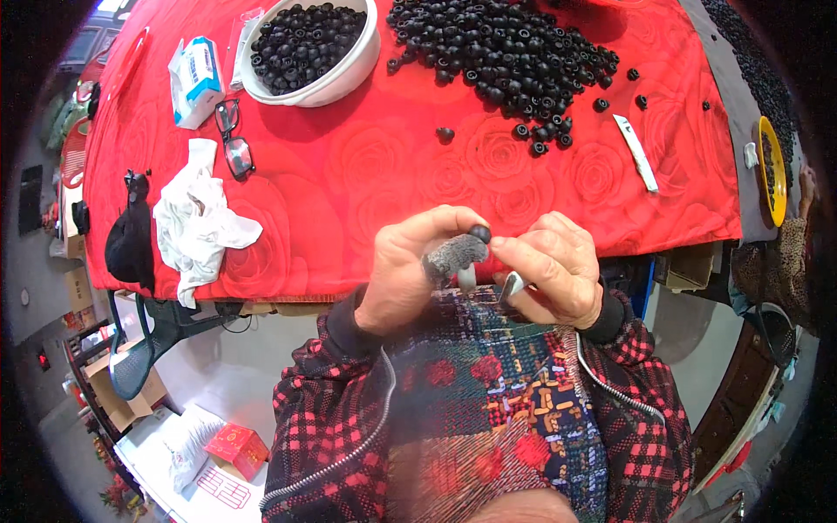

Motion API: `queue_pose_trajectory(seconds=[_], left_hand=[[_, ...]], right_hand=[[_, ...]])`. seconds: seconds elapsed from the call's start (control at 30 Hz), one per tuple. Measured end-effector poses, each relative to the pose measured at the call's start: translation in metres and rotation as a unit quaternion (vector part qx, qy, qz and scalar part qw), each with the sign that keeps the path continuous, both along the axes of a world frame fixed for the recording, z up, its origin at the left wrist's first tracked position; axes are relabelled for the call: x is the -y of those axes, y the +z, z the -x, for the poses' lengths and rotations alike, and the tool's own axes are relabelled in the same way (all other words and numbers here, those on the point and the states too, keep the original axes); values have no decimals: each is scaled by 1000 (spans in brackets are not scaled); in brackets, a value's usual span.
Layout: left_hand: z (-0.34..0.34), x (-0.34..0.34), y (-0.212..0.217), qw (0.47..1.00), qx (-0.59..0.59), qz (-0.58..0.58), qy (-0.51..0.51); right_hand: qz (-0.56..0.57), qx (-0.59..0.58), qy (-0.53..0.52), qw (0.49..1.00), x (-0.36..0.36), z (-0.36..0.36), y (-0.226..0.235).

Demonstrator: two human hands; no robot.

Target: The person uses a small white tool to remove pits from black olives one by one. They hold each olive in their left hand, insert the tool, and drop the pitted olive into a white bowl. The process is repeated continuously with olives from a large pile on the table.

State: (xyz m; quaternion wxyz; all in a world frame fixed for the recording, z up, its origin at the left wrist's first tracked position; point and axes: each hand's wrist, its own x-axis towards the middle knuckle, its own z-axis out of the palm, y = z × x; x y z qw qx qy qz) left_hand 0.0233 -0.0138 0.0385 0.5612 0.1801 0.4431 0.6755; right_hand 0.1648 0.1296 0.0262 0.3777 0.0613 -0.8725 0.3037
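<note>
Close to the table's front edge, my left hand [392, 270] pinches a small round black part [479, 233] between thumb and fingertips. A grey knitted covering [453, 256] wraps some of its fingers. My right hand [562, 275] is beside it, with thumb and index finger near the black part; whether they touch it cannot be told. Curled in the right hand's lower fingers is a small whitish, flat-ended tool [513, 286], mostly hidden by the palm. Farther back lies a large loose pile of similar black parts [497, 61], and a white bowl [349, 87] full of them stands left of it.
A red rose-patterned cloth [349, 205] covers the table. On the left are a blue-white tissue box [199, 78], black-framed glasses [237, 157], a crumpled white cloth [200, 222] and a black fabric item [129, 244]. A white flat strip [636, 155] and a yellow tray [772, 174] are right.
</note>
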Motion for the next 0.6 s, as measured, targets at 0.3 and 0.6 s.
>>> queue_pose_trajectory(seconds=[0.3, 0.6], left_hand=[[1, 2, -5, 1000, 18, -3, -6], [2, 3, -12, 999, 48, 6, -15]], right_hand=[[92, 72, 0, 993, -2, -2, 19], [149, 148, -61, 976, -6, 7, 14]])
